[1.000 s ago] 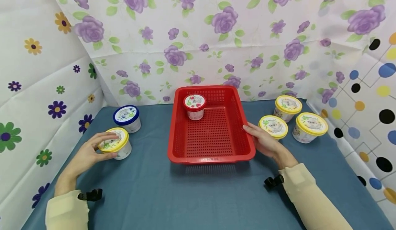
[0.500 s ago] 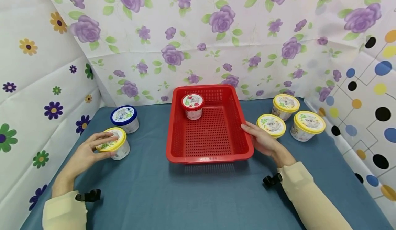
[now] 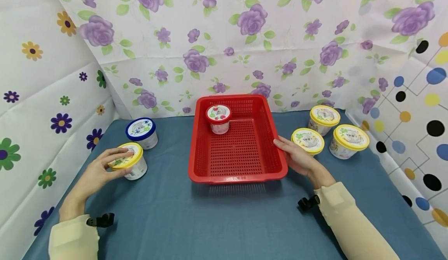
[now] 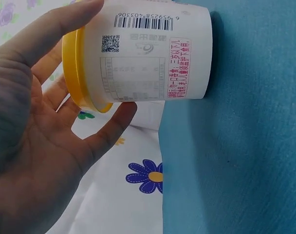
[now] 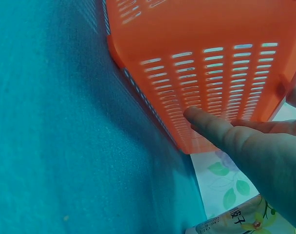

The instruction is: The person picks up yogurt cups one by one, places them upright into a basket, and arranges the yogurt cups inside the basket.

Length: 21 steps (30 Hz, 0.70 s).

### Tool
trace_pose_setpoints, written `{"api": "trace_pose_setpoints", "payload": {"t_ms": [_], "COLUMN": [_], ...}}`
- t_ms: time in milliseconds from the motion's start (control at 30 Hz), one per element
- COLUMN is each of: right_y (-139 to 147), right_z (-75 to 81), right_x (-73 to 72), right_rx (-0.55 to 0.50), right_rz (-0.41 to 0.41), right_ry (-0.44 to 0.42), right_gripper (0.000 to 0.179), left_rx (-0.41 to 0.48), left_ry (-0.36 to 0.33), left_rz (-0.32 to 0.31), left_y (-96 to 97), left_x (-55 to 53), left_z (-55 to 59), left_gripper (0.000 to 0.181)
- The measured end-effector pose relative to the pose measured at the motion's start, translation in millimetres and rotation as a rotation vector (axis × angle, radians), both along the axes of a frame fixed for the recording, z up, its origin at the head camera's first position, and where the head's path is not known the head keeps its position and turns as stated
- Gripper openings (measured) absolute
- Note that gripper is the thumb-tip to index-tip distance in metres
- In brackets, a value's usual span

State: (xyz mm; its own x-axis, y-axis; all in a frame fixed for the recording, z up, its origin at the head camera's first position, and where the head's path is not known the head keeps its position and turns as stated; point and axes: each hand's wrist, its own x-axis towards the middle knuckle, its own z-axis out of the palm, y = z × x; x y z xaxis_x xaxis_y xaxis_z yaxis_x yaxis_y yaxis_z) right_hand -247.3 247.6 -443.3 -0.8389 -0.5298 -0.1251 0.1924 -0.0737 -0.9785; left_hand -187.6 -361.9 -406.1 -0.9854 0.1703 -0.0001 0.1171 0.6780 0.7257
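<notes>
My left hand [image 3: 99,172] grips a white paper tub with a yellow lid [image 3: 137,170], thumb and fingers spread round its lid edge and side. A barcode and small print show on this tub [image 4: 138,68] in the left wrist view, its base against the blue cloth. My right hand [image 3: 297,159] holds the right side of a red plastic basket [image 3: 238,179]. In the right wrist view one finger [image 5: 211,126] lies against the basket's slotted outer wall [image 5: 206,83], and another reaches its rim. Inside the basket, toward the back left, stands a red-lidded tub [image 3: 219,122].
A blue-lidded tub [image 3: 141,133] stands just behind the left hand's tub. At the right are three more yellow-lidded tubs: one beside the right hand [image 3: 308,139], one at the back [image 3: 324,118], one farther right [image 3: 350,139]. Flowered sheets [image 3: 210,30] hang behind the blue tablecloth [image 3: 210,225].
The view has shifted slightly. Both hands stay where they were, the left on the yellow-lidded tub and the right at the basket's side.
</notes>
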Motion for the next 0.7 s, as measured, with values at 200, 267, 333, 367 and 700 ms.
{"api": "trace_pose_setpoints", "payload": {"t_ms": [200,267,333,367,700], "right_y": [-0.6,-0.7,-0.9,-0.9,0.3], "right_z": [0.5,0.3,-0.1,-0.2,0.3], "right_x": [0.3,0.1,0.1,0.0,-0.3], "right_rx": [-0.007,-0.009,-0.008,-0.009,-0.023], "right_rz": [-0.002,-0.003,-0.003,-0.002,0.011], "right_ry": [-0.004,-0.006,-0.007,-0.008,-0.003], "right_gripper": [0.059,0.059,0.059,0.058,0.059], "left_rx": [-0.004,-0.013,-0.027,-0.036,-0.071], "left_ry": [0.013,0.033,0.059,0.072,0.165], "left_rz": [-0.009,-0.007,-0.002,-0.001,0.003], "left_y": [2.4,3.0,3.1,3.1,5.9], "left_x": [-2.1,-2.6,-3.4,-3.6,-4.3], "left_z": [1.8,1.0,-0.6,-1.5,-5.1], "left_gripper": [0.06,0.059,0.056,0.055,0.051]}}
